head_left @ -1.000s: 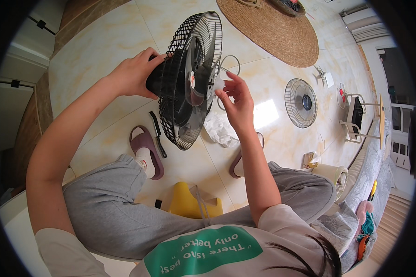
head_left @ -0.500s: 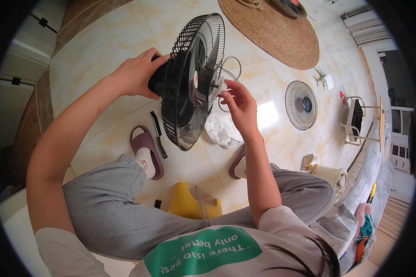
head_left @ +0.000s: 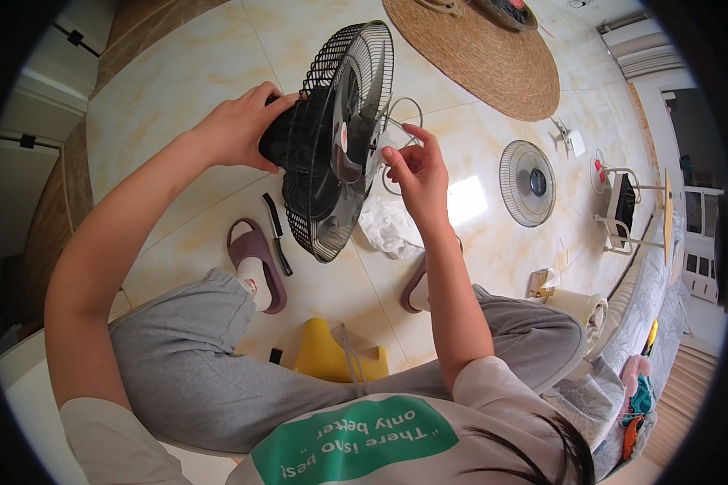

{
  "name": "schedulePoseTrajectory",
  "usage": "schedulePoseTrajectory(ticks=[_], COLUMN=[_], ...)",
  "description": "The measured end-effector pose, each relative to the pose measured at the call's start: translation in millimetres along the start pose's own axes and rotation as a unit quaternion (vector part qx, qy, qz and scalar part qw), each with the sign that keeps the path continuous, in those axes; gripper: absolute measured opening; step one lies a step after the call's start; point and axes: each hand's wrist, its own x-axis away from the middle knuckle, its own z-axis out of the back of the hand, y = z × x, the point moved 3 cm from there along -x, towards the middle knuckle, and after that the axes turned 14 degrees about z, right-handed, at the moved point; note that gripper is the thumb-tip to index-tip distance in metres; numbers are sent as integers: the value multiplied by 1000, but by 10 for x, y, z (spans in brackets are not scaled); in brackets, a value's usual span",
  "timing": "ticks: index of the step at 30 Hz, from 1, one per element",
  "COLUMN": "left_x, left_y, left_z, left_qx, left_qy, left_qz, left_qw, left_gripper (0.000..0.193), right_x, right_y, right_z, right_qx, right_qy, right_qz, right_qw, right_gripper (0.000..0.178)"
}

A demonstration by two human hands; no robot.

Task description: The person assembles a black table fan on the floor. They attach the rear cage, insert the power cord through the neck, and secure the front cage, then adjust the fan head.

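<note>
Glossy cream marbled floor tiles (head_left: 182,217) underlie a round black wire-caged fan head (head_left: 322,158), left hand (head_left: 239,129) grasping its rear, right hand (head_left: 421,171) at its front, fingers bent, hold indeterminable.

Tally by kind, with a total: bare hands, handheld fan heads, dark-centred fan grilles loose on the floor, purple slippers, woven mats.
Bare hands: 2
Handheld fan head: 1
Loose fan grille: 1
Purple slippers: 2
Woven mat: 1
Total: 7
</note>
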Motion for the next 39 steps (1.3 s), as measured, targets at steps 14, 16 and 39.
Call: schedulePoseTrajectory(ticks=[14, 16, 39], left_x=[-4, -7, 0], left_y=[4, 1, -8], left_z=[-5, -5, -13], left_qx=[11, 8, 24], left_qy=[2, -6, 19], left_qz=[-3, 11, -13], left_qw=[1000, 1000, 999], left_gripper=[105, 107, 105], right_x=[77, 58, 96], right_y=[88, 83, 86], right_z=[29, 29, 33], right_qx=[-109, -88, -141], right_qy=[-28, -26, 6], right_qz=[-42, -47, -8], right_qw=[993, 995, 990], right_gripper=[29, 28, 32])
